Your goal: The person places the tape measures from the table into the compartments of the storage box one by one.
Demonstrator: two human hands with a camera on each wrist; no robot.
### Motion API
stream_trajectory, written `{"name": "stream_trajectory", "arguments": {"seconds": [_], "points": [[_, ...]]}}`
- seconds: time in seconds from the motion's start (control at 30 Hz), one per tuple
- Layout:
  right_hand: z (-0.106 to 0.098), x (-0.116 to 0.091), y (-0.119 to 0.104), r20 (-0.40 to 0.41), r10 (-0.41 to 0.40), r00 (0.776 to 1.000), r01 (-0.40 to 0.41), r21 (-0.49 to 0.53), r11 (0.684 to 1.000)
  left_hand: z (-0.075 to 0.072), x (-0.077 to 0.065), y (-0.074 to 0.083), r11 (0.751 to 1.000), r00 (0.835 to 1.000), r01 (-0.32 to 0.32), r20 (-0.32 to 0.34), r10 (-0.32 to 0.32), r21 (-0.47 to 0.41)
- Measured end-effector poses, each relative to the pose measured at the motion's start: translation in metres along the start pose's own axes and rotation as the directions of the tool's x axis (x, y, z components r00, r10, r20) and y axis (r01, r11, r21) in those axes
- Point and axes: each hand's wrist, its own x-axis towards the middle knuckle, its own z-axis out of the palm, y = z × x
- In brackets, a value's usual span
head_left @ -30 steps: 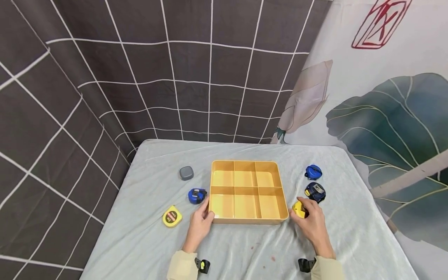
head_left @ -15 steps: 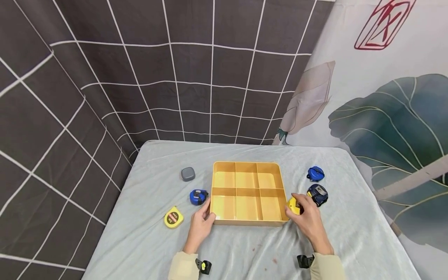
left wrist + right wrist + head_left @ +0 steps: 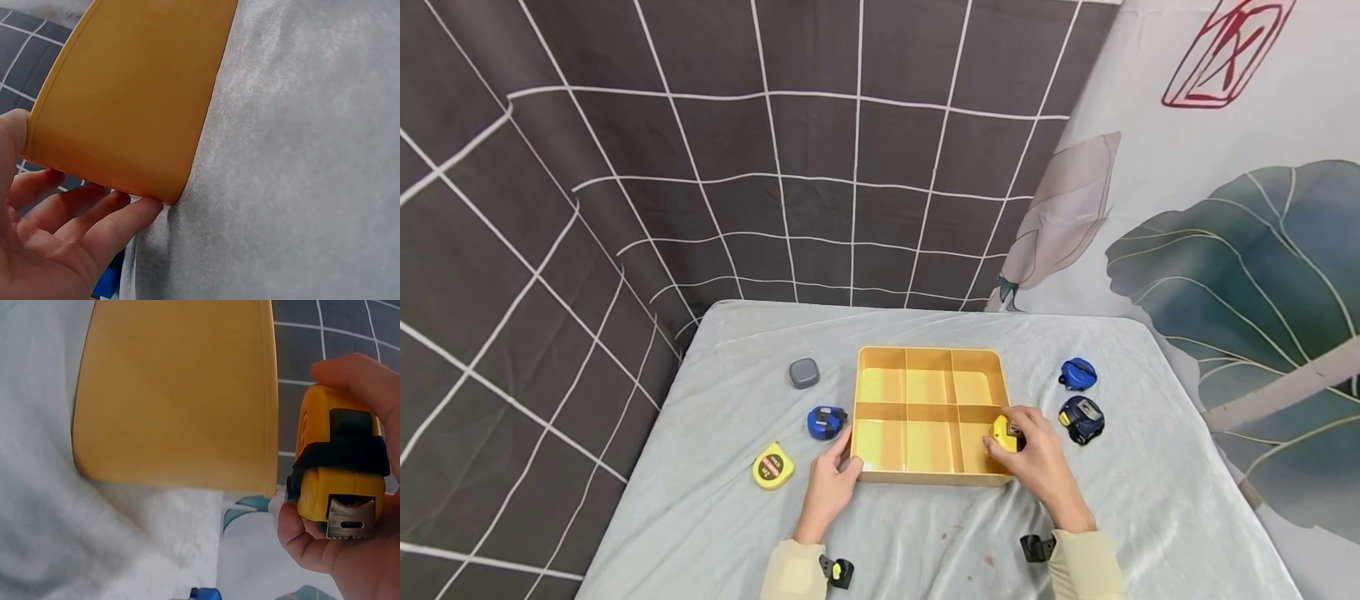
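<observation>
A yellow divided storage box (image 3: 932, 479) with two rows of compartments lies on the cloth-covered table. My left hand (image 3: 832, 477) holds its front left corner; in the left wrist view the thumb is at the rim and the fingers lie along the side wall (image 3: 131, 94). Between thumb and fingers, my right hand (image 3: 1037, 454) grips a yellow tape measure (image 3: 1002, 434) over the front right compartment. Seen from the right wrist, this tape measure (image 3: 340, 487) has a black strap and a metal hook end, and is up at the level of the box's rim.
Left of the box are a grey rounded square case (image 3: 803, 373), a blue tape measure (image 3: 826, 422) and a yellow tape measure with a dark round label (image 3: 772, 467). To the right lie a blue tape measure (image 3: 1078, 374) and a dark navy one (image 3: 1082, 419).
My right hand has lifted the yellow tape measure from beside the box and carried it left, over the front right compartment. My left hand stays at the box's corner.
</observation>
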Motion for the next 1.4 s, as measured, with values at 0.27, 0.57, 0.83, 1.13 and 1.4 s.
{"name": "stream_trajectory", "arguments": {"seconds": [0.27,0.57,0.83,1.13,1.4], "points": [[0.008,0.005,-0.008,0.044,-0.037,0.998,0.036,0.026,0.999,0.0,-0.001,-0.002,1.0,1.0,-0.017,-0.009,0.017,0.013],[0.015,0.007,-0.006,0.055,-0.142,0.988,0.141,0.016,0.99,0.0,0.001,-0.005,0.999,1.0,-0.03,0.003,0.03,0.011],[0.017,0.01,-0.011,0.129,-0.129,0.983,0.129,0.01,0.992,0.0,0.001,-0.005,0.999,1.0,-0.03,-0.004,0.03,0.012],[0.02,0.01,-0.016,0.207,-0.062,0.976,0.068,-0.022,0.997,0.0,0.0,-0.005,1.0,1.0,-0.022,-0.011,0.022,0.018],[0.023,0.011,-0.015,0.241,-0.065,0.968,0.074,-0.03,0.997,0.006,0.01,-0.037,0.999,1.0,-0.002,-0.021,0.003,0.041]]}}
